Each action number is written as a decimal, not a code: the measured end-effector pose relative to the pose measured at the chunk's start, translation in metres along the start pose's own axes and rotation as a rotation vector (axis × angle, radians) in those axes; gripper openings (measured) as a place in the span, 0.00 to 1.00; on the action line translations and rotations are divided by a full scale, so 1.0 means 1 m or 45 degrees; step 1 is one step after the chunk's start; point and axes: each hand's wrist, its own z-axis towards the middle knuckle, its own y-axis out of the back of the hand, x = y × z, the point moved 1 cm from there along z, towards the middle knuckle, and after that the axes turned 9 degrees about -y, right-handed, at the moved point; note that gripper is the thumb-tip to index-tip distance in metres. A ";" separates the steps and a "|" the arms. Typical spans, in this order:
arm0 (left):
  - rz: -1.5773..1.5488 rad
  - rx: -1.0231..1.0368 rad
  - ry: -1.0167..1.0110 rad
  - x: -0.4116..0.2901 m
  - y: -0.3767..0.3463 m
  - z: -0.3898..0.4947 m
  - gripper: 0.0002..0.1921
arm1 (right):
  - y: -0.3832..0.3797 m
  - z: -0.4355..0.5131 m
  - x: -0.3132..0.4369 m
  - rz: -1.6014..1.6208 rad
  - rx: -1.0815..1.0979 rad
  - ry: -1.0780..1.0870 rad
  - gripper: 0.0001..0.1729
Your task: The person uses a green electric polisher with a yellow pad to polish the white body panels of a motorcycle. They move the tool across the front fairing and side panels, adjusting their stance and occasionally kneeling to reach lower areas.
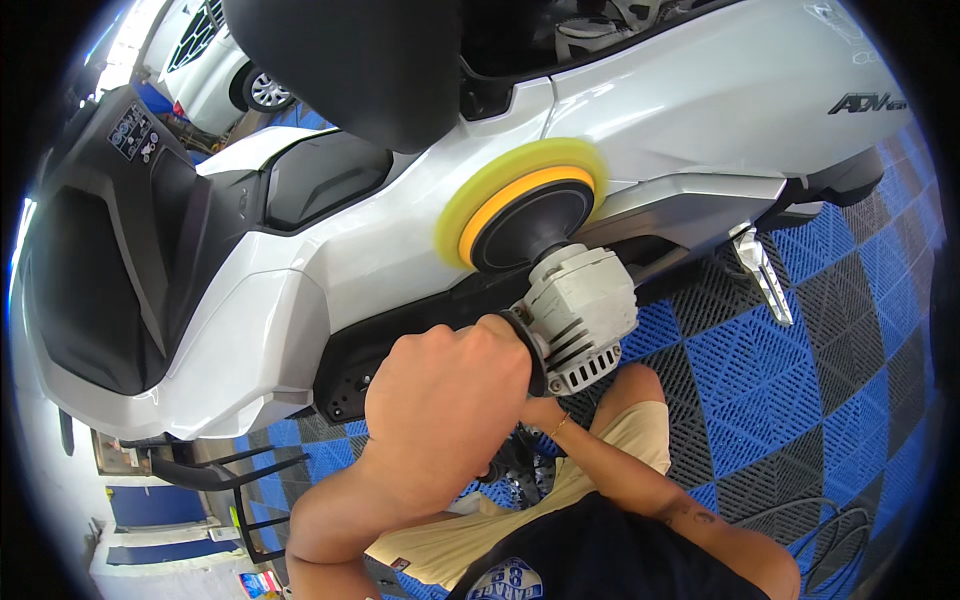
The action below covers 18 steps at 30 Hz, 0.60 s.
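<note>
My left hand (450, 405) is closed in a fist around the side handle of a rotary polisher (589, 300), whose gear head is worn and light grey. Most of my right hand (541, 412) is hidden behind the fist and tool; it grips the polisher lower down. A yellow foam pad (465, 187) sits on the polisher's black backing plate (536, 221). The pad's rim is blurred, as in spinning. It lies against the glossy white side panel (390, 217) of a motor scooter, below the black seat (352, 67).
A silver foot peg (763, 277) juts from the scooter's side. Blue and black grid tiles (757, 375) cover the floor, with a looped cable (825, 517) at right. A black metal frame (240, 480) stands at lower left, and a white car (217, 82) is parked beyond.
</note>
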 end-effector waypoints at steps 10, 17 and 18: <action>-0.213 0.116 0.320 0.032 -0.054 -0.053 0.13 | -0.021 -0.040 0.014 0.485 0.162 -0.097 0.31; -0.501 0.145 0.512 0.006 -0.112 -0.125 0.18 | -0.001 -0.094 -0.014 0.254 0.280 -0.182 0.28; -0.512 0.157 0.511 0.001 -0.119 -0.132 0.18 | 0.004 -0.098 -0.018 0.220 0.302 -0.170 0.29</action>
